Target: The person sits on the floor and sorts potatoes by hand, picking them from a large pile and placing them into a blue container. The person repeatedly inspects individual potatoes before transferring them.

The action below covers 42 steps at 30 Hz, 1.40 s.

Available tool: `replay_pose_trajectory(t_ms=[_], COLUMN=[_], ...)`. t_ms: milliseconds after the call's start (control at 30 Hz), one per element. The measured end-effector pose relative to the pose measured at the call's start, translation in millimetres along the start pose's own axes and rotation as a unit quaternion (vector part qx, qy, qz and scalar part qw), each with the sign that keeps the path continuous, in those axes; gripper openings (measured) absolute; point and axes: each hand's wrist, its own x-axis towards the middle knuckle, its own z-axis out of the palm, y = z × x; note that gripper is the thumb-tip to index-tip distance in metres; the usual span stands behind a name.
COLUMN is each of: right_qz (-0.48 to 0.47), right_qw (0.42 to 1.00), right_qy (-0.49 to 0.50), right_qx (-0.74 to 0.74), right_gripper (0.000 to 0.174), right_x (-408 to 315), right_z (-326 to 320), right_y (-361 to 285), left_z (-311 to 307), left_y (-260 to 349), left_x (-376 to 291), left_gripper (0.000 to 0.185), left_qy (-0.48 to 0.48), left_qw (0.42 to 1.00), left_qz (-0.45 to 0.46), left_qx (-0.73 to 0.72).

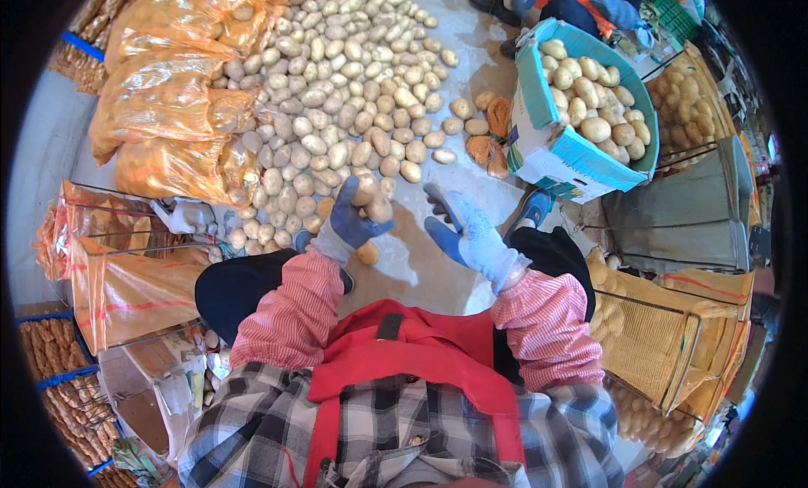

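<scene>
My left hand (351, 222), in a blue-coated work glove, is cupped palm up around potatoes (379, 209) at the near edge of a large potato pile (353, 97) on the floor. To its right my right hand (456, 226), gloved the same way, is raised over bare floor with its fingers apart and nothing in it. A single potato (368, 253) lies just below my left hand. At the upper right stands a turquoise and white cardboard box (562, 163) filled with potatoes. Orange netting bundles (489, 148) lie against its left side.
Full orange mesh sacks (158, 109) line the pile's left side. Frames holding mesh sacks stand at the left (132, 286) and right (644, 324). A grey bin (685, 204) is at the right. Another person (571, 11) sits beyond the box, holding orange netting.
</scene>
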Motion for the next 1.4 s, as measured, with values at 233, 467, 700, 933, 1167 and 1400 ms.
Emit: replay_pose_trajectory(t_ms=[233, 467, 700, 933, 1167, 1400], right_qz=[-0.13, 0.09, 0.103, 0.084, -0.148, 0.069], right_qw=[0.99, 0.747, 0.747, 0.84, 0.944, 0.795], right_qy=[-0.01, -0.009, -0.101, -0.138, -0.132, -0.211], right_qx=[0.045, 0.659, 0.649, 0.517, 0.262, 0.564], right_gripper=[0.063, 0.058, 0.05, 0.069, 0.057, 0.074], right_x=[-13.3, -23.2, -33.4, -45.4, -56.4, -53.5], right_z=[26.1, -12.4, -14.8, -13.5, -19.8, -28.3], right_y=[-30.5, -17.5, 15.7, 21.9, 2.8, -5.1], left_z=[53.6, 55.0, 53.6, 59.0, 67.2, 67.6], left_y=[99.2, 128.1, 167.2, 169.7, 167.2, 158.6], left_x=[-66.3, -84.0, -93.6, -84.0, -78.1, -68.1], left_gripper=[0.077, 0.07, 0.084, 0.08, 0.075, 0.058], left_qy=[-0.105, -0.173, -0.099, -0.079, -0.087, -0.048], left_qw=[0.952, 0.964, 0.927, 0.974, 0.965, 0.965], left_qz=[0.255, -0.016, -0.021, 0.029, 0.046, 0.249], left_qx=[0.134, -0.202, -0.362, -0.212, -0.242, 0.061])
